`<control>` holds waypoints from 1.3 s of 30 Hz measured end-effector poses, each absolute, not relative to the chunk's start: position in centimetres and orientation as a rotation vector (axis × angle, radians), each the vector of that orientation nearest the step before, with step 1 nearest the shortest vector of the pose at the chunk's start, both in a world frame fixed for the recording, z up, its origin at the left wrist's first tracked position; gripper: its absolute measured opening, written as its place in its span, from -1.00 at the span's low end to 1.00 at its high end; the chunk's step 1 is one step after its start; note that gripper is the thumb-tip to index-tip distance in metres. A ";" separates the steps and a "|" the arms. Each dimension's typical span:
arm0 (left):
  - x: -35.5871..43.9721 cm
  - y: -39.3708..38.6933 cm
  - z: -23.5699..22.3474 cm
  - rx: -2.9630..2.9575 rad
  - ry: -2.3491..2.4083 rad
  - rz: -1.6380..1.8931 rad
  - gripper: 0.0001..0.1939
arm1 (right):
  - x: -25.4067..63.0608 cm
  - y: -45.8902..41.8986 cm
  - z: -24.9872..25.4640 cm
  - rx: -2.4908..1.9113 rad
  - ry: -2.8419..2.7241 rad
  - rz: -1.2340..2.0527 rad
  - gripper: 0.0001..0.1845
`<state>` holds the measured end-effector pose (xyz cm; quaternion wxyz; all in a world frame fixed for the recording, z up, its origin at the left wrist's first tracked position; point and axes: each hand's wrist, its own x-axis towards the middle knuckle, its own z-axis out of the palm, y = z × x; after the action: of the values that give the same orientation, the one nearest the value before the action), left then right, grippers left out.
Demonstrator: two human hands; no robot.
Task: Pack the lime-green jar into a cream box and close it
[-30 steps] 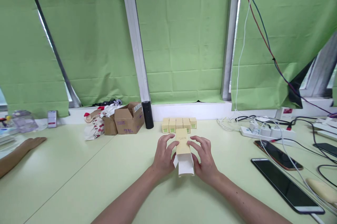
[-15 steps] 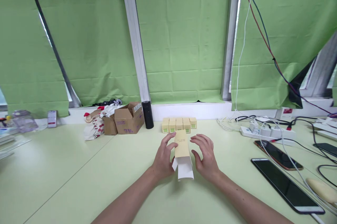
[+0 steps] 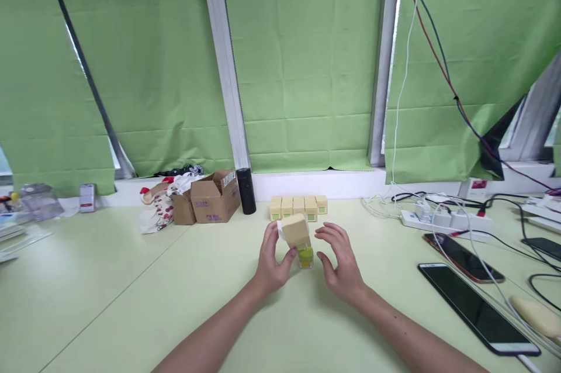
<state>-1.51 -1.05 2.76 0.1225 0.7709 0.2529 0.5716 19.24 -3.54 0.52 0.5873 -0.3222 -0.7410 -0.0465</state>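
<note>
My left hand (image 3: 272, 259) grips a small tan carton (image 3: 295, 231), lifted and tilted above the pale green table (image 3: 131, 303). Under the carton a small jar with a yellow-green top (image 3: 305, 256) stands on the table. My right hand (image 3: 340, 259) hovers just right of the jar, fingers curled and apart, holding nothing. Behind them, a row of several matching tan cartons (image 3: 298, 207) stands by the window sill.
A black cylinder (image 3: 246, 190), brown cardboard boxes (image 3: 214, 196) and a patterned bag (image 3: 158, 206) sit at the back left. A power strip (image 3: 442, 221) with cables and phones (image 3: 477, 308) lie to the right. Clear plastic items (image 3: 37, 200) are at far left.
The carton, lying flat with its white flap toward me, has been lifted and tilted by my left hand, and the jar now shows beneath it. Another person's hand at far left is gone.
</note>
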 end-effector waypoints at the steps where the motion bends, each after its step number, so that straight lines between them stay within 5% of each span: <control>1: -1.4 -1.0 2.6 2.189 0.737 1.653 -0.57 | 19.2 -3.6 0.5 -0.745 -1.732 -0.093 -0.55; 8: -1.0 -0.9 2.2 1.903 0.744 1.579 -0.42 | 19.0 -4.1 0.6 -0.742 -1.786 0.053 -0.48; 25: -0.4 -1.4 2.4 1.676 0.781 1.434 -0.47 | 18.7 -4.4 0.6 -0.705 -1.813 0.236 -0.45; 39: -1.0 -2.0 2.7 2.089 0.686 1.485 -0.62 | 18.8 -4.0 0.9 -0.700 -1.668 0.374 -0.57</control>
<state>-0.98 -2.03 2.72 0.2416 0.7641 0.2507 0.5431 18.79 -3.95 0.88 0.6031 -0.3022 -0.7203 0.1615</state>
